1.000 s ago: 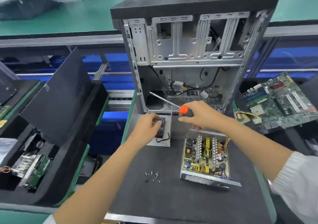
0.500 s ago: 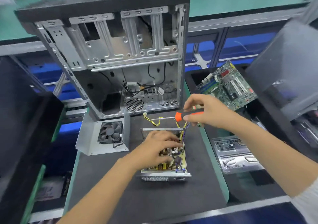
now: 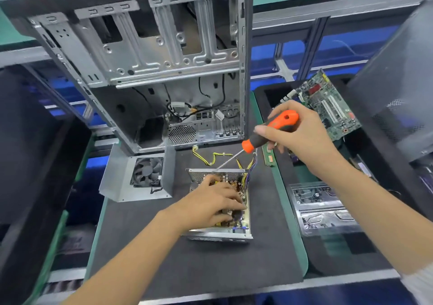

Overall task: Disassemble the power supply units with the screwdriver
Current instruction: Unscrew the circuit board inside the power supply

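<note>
An open power supply unit point(image 3: 243, 232) lies on the dark mat, its circuit board and yellow cables exposed. My left hand point(image 3: 214, 204) presses down flat on the board, covering most of it. My right hand point(image 3: 302, 136) grips an orange and black screwdriver point(image 3: 269, 131). Its shaft slants down and left, and the tip meets the unit's far metal edge. The removed cover with its black fan point(image 3: 147, 171) lies left of the unit.
An empty computer case point(image 3: 150, 54) stands upright behind the mat point(image 3: 210, 265). A motherboard point(image 3: 328, 103) leans in a black bin at right, with bagged parts point(image 3: 321, 208) in front of it. Black bins flank the left side.
My left hand left the fan cover and came down on the unit's board. My right hand tilted the screwdriver from level to slanting down, its tip now at the unit's far edge.
</note>
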Available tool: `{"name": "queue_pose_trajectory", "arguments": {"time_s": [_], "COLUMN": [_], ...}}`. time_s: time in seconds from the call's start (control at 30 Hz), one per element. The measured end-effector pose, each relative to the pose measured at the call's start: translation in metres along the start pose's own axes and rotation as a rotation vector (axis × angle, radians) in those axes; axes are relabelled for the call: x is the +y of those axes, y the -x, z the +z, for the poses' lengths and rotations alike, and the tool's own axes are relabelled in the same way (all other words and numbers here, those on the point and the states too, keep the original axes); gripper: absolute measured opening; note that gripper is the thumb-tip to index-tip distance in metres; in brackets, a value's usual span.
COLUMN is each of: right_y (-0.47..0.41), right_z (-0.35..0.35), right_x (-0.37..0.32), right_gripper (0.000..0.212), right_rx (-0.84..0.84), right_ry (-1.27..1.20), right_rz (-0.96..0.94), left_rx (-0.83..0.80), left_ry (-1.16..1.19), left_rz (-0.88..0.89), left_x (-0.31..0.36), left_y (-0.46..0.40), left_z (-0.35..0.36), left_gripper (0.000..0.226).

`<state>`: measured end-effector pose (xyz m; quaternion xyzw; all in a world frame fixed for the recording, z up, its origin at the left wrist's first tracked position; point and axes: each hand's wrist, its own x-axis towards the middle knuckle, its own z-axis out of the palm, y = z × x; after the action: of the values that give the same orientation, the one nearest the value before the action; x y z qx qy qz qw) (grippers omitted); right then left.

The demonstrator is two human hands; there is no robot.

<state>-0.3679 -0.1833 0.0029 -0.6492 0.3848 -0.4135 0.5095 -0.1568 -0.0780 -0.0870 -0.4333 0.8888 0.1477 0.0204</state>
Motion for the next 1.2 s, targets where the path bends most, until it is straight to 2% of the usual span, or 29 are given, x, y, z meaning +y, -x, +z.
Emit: {"name": "queue_pose_trajectory", "arguments": {"time_s": [0.1, 0.23, 0.47, 0.7, 0.77, 0.83, 0.9, 0.97, 1.2], "right_y": [-0.003, -0.002, 0.008, 0.018, 0.023, 0.029, 0.035, 0.043, 0.056], "right_z": [0.002, 0.004, 0.019, 0.027, 0.03, 0.034, 0.04, 0.047, 0.057], "right_x": [0.001, 0.004, -0.002, -0.013, -0.012, -0.009, -0.002, 0.007, 0.028], "right_gripper": [0.024, 0.025, 0.024, 0.021, 0.02, 0.02, 0.02, 0.022, 0.024], "right_rx": [0.079, 0.159, 0.162, 0.193, 0.191, 0.169, 0.11, 0.042, -0.022], "right_ry": [-0.047, 0.031, 0.238, 0.315, 0.333, 0.366, 0.369, 0.386, 0.403], "right_rz": [-0.026, -0.059, -0.155, -0.261, -0.287, -0.288, -0.268, -0.265, -0.259], "left_rx": [-0.005, 0.007, 0.055, 0.098, 0.147, 0.215, 0.306, 0.388, 0.468], "left_ry": [-0.042, -0.071, -0.144, -0.066, 0.012, 0.188, 0.403, 0.516, 0.917], "left_rz": [0.069, 0.061, 0.053, -0.015, -0.024, -0.042, -0.077, -0.104, -0.266], "left_x": [0.009, 0.004, 0.007, 0.012, 0.005, -0.002, -0.004, -0.001, 0.006], "left_y": [-0.003, -0.007, -0.013, -0.012, -0.005, 0.004, 0.013, 0.016, 0.007], "left_z": [0.005, 0.005, 0.009, 0.012, 0.011, 0.006, 0.002, 0.002, 0.002], "left_gripper": [0.035, 0.03, 0.027, 0.037, 0.043, 0.046, 0.04, 0.031, 0.016]}}
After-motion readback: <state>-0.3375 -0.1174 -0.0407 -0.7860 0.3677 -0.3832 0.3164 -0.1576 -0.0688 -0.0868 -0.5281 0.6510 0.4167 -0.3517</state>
